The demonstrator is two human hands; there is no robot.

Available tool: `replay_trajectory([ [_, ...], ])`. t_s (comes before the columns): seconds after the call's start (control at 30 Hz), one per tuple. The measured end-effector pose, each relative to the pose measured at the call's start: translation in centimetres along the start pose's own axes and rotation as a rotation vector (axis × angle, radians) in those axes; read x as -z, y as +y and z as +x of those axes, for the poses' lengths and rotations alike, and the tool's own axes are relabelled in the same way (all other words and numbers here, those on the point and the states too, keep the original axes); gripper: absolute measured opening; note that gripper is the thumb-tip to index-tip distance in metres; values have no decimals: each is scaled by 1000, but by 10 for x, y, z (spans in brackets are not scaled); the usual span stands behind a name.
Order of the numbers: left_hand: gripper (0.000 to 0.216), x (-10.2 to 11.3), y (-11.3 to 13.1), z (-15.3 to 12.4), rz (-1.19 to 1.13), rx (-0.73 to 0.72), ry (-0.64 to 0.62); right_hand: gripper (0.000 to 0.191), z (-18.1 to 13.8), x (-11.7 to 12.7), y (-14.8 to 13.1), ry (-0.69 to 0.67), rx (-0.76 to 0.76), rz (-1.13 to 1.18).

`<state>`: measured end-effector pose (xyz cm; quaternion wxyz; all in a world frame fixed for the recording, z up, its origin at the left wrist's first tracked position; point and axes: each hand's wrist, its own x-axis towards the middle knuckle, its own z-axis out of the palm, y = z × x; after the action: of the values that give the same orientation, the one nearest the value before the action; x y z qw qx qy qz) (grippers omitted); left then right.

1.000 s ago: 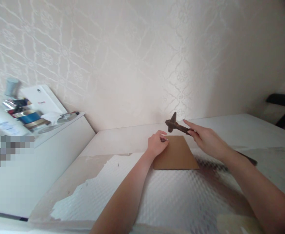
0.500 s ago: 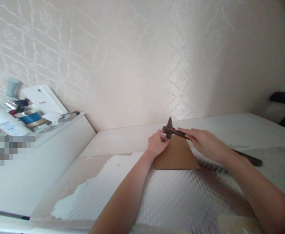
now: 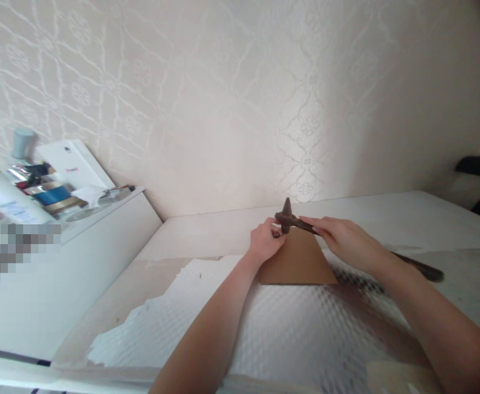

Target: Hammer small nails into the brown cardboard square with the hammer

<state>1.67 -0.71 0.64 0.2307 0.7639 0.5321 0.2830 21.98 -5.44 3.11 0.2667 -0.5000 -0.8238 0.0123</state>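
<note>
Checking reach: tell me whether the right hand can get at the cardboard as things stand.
Probably not to grasp it: the right hand is wrapped around the hammer. The way looks free otherwise, with the cardboard close by and mostly uncovered.

Against a second ago, the hammer [image 3: 286,215] head sits lower over the far-left corner of the brown board [image 3: 299,262], now overlapping the left hand's [image 3: 264,241] fingertips in view. Right hand [image 3: 340,236]: shifted slightly left relative to board; index finger, formerly raised, lies along handle.
</note>
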Motion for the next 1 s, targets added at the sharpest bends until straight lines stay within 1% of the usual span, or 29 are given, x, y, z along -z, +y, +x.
replay_trajectory([
  [0.2,31,0,0,1,-3,-2,-4,43,-1,1,-3,63,-10,26],
  [0.57,31,-1,-2,1,24,-13,-4,42,1,-1,2,14,17,88],
  [0.7,32,0,-1,1,12,-12,-4,42,1,-1,2,37,3,107],
  [0.87,32,0,1,0,29,-1,-5,42,2,-1,1,26,23,125],
  [1.0,31,1,2,0,18,-7,-9,42,2,-1,-1,57,14,152],
])
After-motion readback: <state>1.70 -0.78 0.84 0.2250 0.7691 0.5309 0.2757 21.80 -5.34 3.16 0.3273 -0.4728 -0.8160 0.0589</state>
